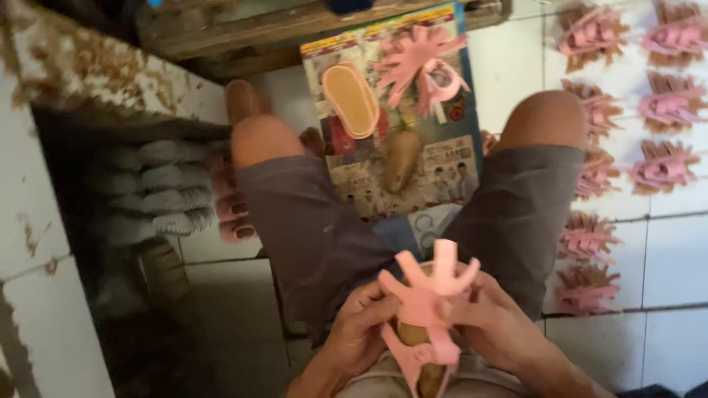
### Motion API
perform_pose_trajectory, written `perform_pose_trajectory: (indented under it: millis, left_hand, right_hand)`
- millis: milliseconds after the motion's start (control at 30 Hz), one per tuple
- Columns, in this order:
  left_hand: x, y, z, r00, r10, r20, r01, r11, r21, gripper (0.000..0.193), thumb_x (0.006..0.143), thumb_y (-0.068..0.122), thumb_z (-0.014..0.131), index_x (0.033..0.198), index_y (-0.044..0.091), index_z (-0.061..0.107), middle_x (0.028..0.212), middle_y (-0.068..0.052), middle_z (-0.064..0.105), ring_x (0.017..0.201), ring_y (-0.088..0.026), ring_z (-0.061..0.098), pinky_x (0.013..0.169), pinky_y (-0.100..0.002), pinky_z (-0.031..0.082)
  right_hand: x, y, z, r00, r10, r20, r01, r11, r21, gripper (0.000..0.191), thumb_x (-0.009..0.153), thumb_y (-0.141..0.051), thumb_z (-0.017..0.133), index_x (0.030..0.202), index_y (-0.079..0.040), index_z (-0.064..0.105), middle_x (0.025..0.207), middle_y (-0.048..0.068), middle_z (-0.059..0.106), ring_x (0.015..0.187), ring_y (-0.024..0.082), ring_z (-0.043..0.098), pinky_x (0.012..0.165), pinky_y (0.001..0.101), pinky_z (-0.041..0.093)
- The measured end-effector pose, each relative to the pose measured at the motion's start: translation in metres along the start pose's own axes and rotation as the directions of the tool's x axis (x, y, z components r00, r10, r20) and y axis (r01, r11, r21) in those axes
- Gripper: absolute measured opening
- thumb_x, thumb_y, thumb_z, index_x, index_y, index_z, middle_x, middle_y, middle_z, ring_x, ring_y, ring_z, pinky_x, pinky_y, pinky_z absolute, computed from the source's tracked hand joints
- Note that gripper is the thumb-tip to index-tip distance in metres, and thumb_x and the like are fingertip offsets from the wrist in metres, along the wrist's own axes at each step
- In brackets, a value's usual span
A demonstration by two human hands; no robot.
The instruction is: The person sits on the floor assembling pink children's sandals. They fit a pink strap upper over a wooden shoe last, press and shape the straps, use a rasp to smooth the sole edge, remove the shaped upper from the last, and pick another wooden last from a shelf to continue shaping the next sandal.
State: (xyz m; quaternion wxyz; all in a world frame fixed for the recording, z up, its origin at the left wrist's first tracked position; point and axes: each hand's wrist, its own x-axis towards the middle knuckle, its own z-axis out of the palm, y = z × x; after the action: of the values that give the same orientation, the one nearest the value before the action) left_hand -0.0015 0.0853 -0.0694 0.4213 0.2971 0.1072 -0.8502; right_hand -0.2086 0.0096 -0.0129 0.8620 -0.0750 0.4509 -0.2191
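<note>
Both hands, left hand [360, 333] and right hand [493, 318], apparently pinch pink strap piece [426, 302].

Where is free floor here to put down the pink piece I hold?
Bare white tile lies between the printed sheet and the rows of pink pieces at right. More bare tile is at lower right. The sheet is crowded with a tan sole and pink straps. Both hands are full.

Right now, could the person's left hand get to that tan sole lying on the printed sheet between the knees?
Probably yes, but not freely: the left hand is gripping the pink strap piece together with the right hand. Nothing lies between it and the tan sole, which sits far forward.
</note>
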Motion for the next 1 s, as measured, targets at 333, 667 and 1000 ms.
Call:
perform_pose_trajectory:
  millis: [333, 667, 1000]
  left_hand:
    - [-0.01, 0.006, 0.01, 1.0, 0.001, -0.023, 0.001, 0.997, 0.072, 0.035, 0.098, 0.014, 0.061, 0.126, -0.006, 0.059, 0.113, -0.016, 0.071, 0.099, -0.022, 0.072, 0.088, -0.038, 0.059]
    - [-0.018, -0.003, 0.023, 0.998, -0.053, 0.032, 0.042, 0.963, 0.267, 0.011, 0.102, 0.013, 0.066, 0.1, 0.002, 0.067, 0.09, -0.002, 0.066, 0.078, -0.007, 0.056, 0.073, -0.025, 0.047]
    - [-0.03, 0.002, 0.037, 0.993, -0.106, 0.058, 0.074, 0.911, 0.406, 0.019, 0.103, 0.019, 0.069, 0.106, 0.0, 0.068, 0.094, -0.003, 0.068, 0.084, -0.008, 0.061, 0.077, -0.027, 0.051]
  right_hand:
    - [0.001, 0.015, -0.015, 0.989, -0.035, 0.142, 0.045, 0.997, -0.068, 0.065, 0.081, -0.01, 0.077, 0.138, 0.004, 0.051, 0.13, 0.018, 0.064, 0.119, 0.027, 0.064, 0.103, 0.0439, 0.052]
    - [-0.026, 0.027, -0.046, 0.961, -0.017, 0.276, -0.035, 0.982, 0.185, 0.077, 0.08, -0.028, 0.088, 0.135, 0.005, 0.045, 0.125, 0.019, 0.059, 0.115, 0.028, 0.062, 0.097, 0.0436, 0.051]
    - [-0.038, 0.031, -0.076, 0.911, -0.225, 0.345, 0.313, 0.923, -0.225, 0.062, 0.081, -0.035, 0.091, 0.119, 0.009, 0.069, 0.117, 0.015, 0.057, 0.106, 0.026, 0.06, 0.089, 0.0408, 0.048]
